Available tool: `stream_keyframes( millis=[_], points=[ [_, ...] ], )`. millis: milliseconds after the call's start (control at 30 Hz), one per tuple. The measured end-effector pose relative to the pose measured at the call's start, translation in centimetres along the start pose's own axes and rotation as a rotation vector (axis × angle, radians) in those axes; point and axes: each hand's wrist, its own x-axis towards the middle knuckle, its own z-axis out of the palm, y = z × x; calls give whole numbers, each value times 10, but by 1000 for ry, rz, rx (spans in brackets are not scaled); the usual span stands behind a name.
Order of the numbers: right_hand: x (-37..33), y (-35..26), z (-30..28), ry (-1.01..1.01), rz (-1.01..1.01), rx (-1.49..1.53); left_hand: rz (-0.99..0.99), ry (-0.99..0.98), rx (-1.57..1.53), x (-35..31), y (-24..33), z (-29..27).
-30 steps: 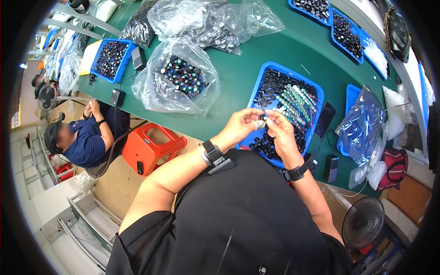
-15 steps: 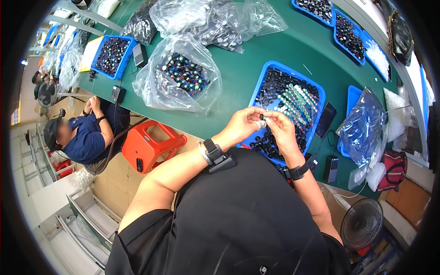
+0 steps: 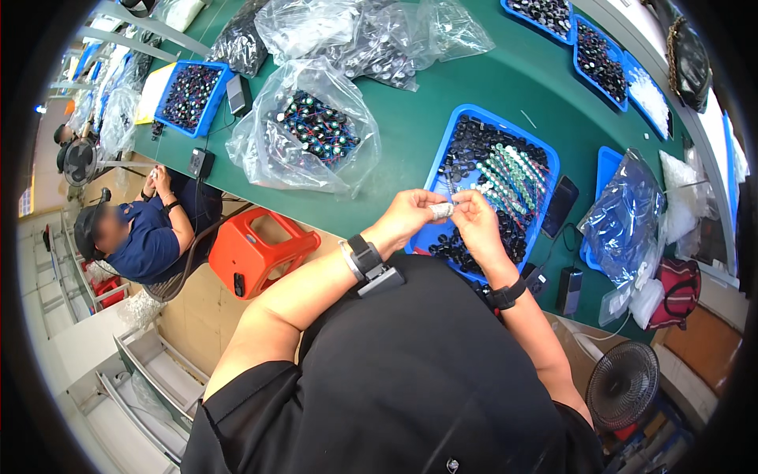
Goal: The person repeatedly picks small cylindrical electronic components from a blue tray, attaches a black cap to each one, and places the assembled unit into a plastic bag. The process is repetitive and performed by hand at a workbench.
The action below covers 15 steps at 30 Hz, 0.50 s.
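My left hand (image 3: 408, 215) and my right hand (image 3: 478, 226) meet over the near left corner of a blue tray (image 3: 439, 175), fingertips pinched close together. A whitish, wrapped-looking shape (image 3: 441, 211) shows at the left fingertips; whether it is a covered thumb or a held piece, I cannot tell. Anything small between the fingers is hidden. Inside the tray lie many loose black round parts (image 3: 475, 136). On top of them rest rows of pale green-and-white parts (image 3: 505, 178) with thin red and dark wires.
A clear plastic bag (image 3: 359, 154) of wired black parts stands open to the left, with more filled bags (image 3: 339, 39) behind. A dark phone (image 3: 560, 207) lies against the tray's right side. A seated person (image 3: 154, 237), a red stool (image 3: 257, 251) and a black fan (image 3: 624, 385) surround the table.
Both hands have shifted slightly left. The small dark piece seen between the fingertips earlier no longer shows, and the whitish shape lies more level between the hands.
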Motion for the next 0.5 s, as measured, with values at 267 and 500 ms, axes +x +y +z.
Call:
stream_keyframes(
  millis=[267,500],
  points=[
    [20,64,-29,100,96,-289,-8,184,22,-3,-21,-37],
    [36,67,-14,202,-40,-1004,-84,217,-169,-4,-35,-57]
  ],
)
